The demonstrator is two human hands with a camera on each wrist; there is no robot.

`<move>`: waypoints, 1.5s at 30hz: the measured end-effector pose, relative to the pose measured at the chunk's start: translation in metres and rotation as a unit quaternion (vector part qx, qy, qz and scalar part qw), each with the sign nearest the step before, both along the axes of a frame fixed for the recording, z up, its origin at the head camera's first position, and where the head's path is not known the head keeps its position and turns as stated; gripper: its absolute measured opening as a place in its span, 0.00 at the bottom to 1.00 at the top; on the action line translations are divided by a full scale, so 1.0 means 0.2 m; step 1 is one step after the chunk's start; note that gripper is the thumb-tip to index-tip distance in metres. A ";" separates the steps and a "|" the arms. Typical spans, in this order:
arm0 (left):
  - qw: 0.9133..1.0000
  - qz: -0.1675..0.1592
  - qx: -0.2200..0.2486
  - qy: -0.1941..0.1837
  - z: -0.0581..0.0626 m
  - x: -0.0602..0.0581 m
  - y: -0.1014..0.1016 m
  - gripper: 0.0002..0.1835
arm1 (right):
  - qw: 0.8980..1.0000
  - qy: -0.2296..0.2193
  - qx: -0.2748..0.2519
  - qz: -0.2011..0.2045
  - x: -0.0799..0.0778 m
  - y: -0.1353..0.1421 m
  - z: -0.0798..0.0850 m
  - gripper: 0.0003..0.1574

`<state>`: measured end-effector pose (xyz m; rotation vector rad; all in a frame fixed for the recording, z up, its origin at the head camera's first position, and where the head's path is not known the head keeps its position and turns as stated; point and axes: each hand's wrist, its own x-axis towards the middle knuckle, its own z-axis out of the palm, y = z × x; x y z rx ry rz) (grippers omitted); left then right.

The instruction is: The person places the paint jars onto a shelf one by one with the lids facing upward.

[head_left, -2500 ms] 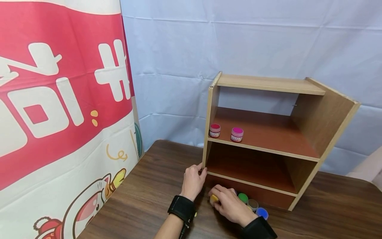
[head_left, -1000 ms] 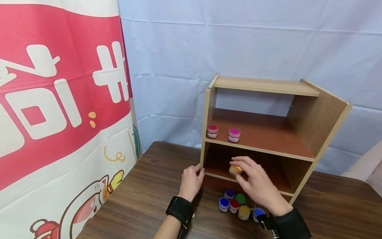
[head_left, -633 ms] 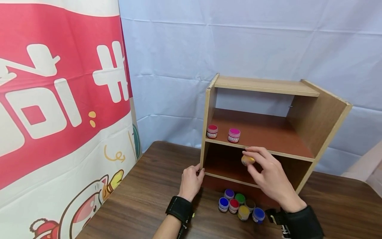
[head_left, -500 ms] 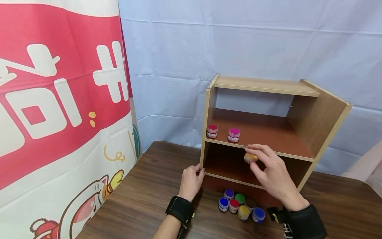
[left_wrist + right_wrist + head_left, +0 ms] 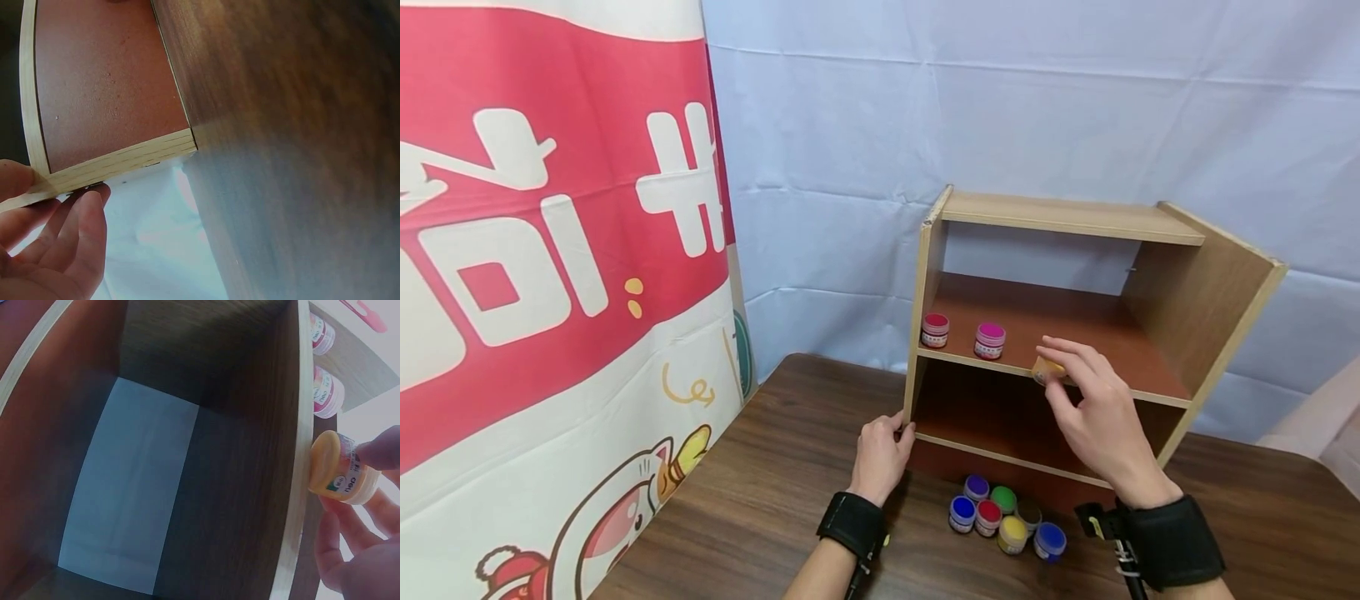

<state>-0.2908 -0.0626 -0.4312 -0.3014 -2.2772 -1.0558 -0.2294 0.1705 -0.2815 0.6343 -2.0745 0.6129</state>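
Carefully now: the right hand [image 5: 1101,417] pinches the orange jar [image 5: 340,467] between thumb and fingers at the front edge of the middle shelf [image 5: 1037,312], to the right of the pink jar [image 5: 990,341], with the red jar [image 5: 936,331] further left. Blur makes it hard to say whether the jar's bottom touches the board. The left hand [image 5: 880,458] pinches the lower left upright of the wooden cabinet [image 5: 1217,312], thumb on one side and fingers on the other, a good brace against any shifting. To set the jar down well, it seems best to clear the lip, level it, match the row of its two neighbours, and loosen the grip only once its base sits flat
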 end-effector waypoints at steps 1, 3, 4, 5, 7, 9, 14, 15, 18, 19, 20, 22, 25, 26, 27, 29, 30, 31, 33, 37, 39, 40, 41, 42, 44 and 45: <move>1.000 -0.001 -0.001 0.001 0.00 0.00 0.00 0.16 | 1.000 -0.001 0.000 -0.001 0.00 0.00 0.00 0.23; 1.000 -0.003 -0.001 0.003 0.00 0.00 0.00 0.16 | 1.000 -0.003 -0.001 -0.004 -0.01 0.00 0.00 0.23; 1.000 -0.004 -0.002 0.004 0.00 0.00 0.00 0.16 | 1.000 -0.004 -0.003 -0.004 -0.02 0.00 -0.01 0.23; 1.000 -0.005 -0.001 0.004 0.00 0.00 0.00 0.16 | 1.000 -0.006 -0.006 -0.005 -0.02 0.00 -0.01 0.22; 1.000 -0.003 -0.003 0.007 0.00 0.00 0.00 0.16 | 1.000 -0.008 -0.013 -0.008 -0.03 0.00 -0.01 0.21; 1.000 -0.003 -0.003 0.009 0.00 0.00 0.01 0.16 | 1.000 -0.010 -0.019 -0.011 -0.04 0.00 -0.01 0.20; 1.000 0.000 -0.002 0.004 0.01 0.00 0.01 0.16 | 0.999 -0.015 -0.026 -0.019 -0.06 0.00 -0.01 0.19; 1.000 0.000 0.000 0.001 0.01 0.01 0.01 0.16 | 0.999 -0.018 -0.026 -0.020 -0.06 0.00 -0.01 0.19; 1.000 0.000 0.002 0.001 0.01 0.01 0.02 0.16 | 0.999 -0.028 -0.027 -0.019 -0.07 0.00 -0.01 0.20; 1.000 0.000 0.003 0.001 0.01 0.01 0.02 0.16 | 0.999 -0.031 -0.027 -0.018 -0.08 0.00 -0.01 0.21; 1.000 -0.001 0.004 0.002 0.01 0.01 0.02 0.16 | 0.999 -0.034 -0.028 -0.018 -0.08 0.00 -0.01 0.21; 1.000 -0.004 0.009 0.003 0.01 0.00 0.01 0.16 | 0.999 -0.035 -0.030 -0.019 -0.09 0.00 -0.02 0.22; 1.000 -0.004 0.011 0.005 0.02 0.00 0.01 0.16 | 0.999 -0.033 -0.033 -0.022 -0.09 0.00 -0.02 0.22; 1.000 -0.003 0.010 0.007 0.02 0.00 0.01 0.15 | 0.999 -0.033 -0.035 -0.023 -0.09 0.00 -0.02 0.23; 1.000 -0.001 0.009 0.009 0.01 0.00 0.01 0.15 | 0.999 -0.032 -0.035 -0.023 -0.10 0.00 -0.02 0.23; 1.000 0.004 0.005 0.009 0.01 0.00 0.01 0.16 | 0.998 -0.032 -0.037 -0.025 -0.10 -0.01 -0.02 0.23; 1.000 0.005 0.004 0.009 0.01 0.01 0.01 0.16 | 0.998 -0.031 -0.038 -0.025 -0.10 -0.01 -0.03 0.23; 1.000 0.006 0.003 0.008 0.01 0.01 0.01 0.16 | 0.998 -0.031 -0.039 -0.026 -0.10 -0.02 -0.03 0.22; 1.000 0.005 0.004 0.004 0.01 0.00 0.01 0.16 | 0.998 -0.030 -0.041 -0.029 -0.11 -0.02 -0.03 0.22; 1.000 0.007 0.003 -0.003 0.01 0.00 0.00 0.16 | 0.998 -0.027 -0.044 -0.034 -0.12 -0.03 -0.04 0.22; 1.000 0.009 0.002 -0.003 0.01 0.00 0.00 0.16 | 0.998 -0.030 -0.045 -0.035 -0.12 -0.03 -0.04 0.23; 1.000 0.010 0.002 -0.002 0.01 0.00 0.00 0.16 | 0.998 -0.031 -0.045 -0.034 -0.12 -0.03 -0.04 0.22; 1.000 0.010 0.001 -0.002 0.01 0.00 0.00 0.16 | 0.998 -0.033 -0.046 -0.034 -0.12 -0.03 -0.04 0.22; 1.000 0.011 0.001 -0.001 0.01 0.00 0.00 0.16 | 0.998 -0.036 -0.046 -0.032 -0.12 -0.03 -0.04 0.22; 1.000 0.011 0.002 0.000 0.00 0.00 0.00 0.16 | 0.998 -0.039 -0.046 -0.030 -0.12 -0.03 -0.04 0.22; 1.000 0.011 0.001 -0.001 0.00 0.00 0.00 0.16 | 0.998 -0.040 -0.046 -0.029 -0.12 -0.03 -0.04 0.22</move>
